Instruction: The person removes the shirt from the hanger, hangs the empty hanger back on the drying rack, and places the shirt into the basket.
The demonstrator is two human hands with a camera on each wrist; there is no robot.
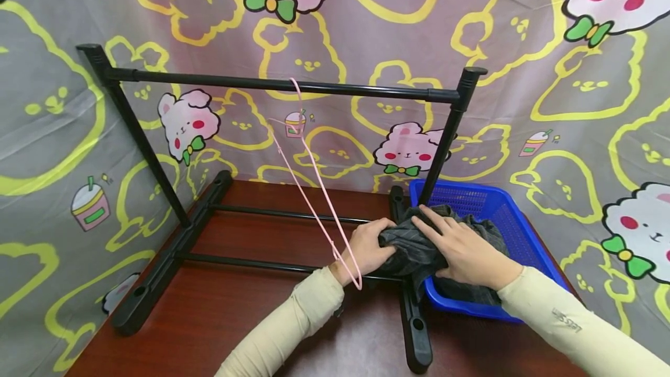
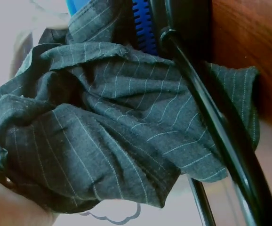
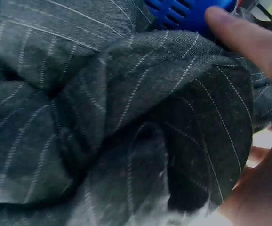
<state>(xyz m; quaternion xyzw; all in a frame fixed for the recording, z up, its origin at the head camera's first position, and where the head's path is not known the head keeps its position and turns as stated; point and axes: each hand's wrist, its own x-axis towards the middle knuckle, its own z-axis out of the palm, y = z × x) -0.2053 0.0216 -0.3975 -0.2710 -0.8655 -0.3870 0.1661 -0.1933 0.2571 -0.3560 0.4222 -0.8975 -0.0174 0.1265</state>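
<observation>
A crumpled dark grey garment with thin white stripes (image 1: 419, 246) lies bunched over the near left rim of the blue basket (image 1: 505, 208); its kind cannot be made out. My left hand (image 1: 366, 249) grips its left end between thumb and fingers. On the right part of the cloth is my right hand (image 1: 468, 249), fingers spread across the top and thumb lower down, holding a fold. The left wrist view shows the striped cloth (image 2: 103, 127) hanging in folds beside the hand. A pink hanger (image 1: 327, 196) hangs from the rack's top bar, its lower end in front of my left wrist.
The black rack (image 1: 272, 82) stands on the reddish-brown table (image 1: 262, 319). Its right post (image 1: 445, 138) rises beside the basket, and its right foot (image 1: 419, 330) reaches toward me. Low crossbars (image 1: 241, 262) run between the feet. A patterned curtain (image 1: 345, 34) hangs behind.
</observation>
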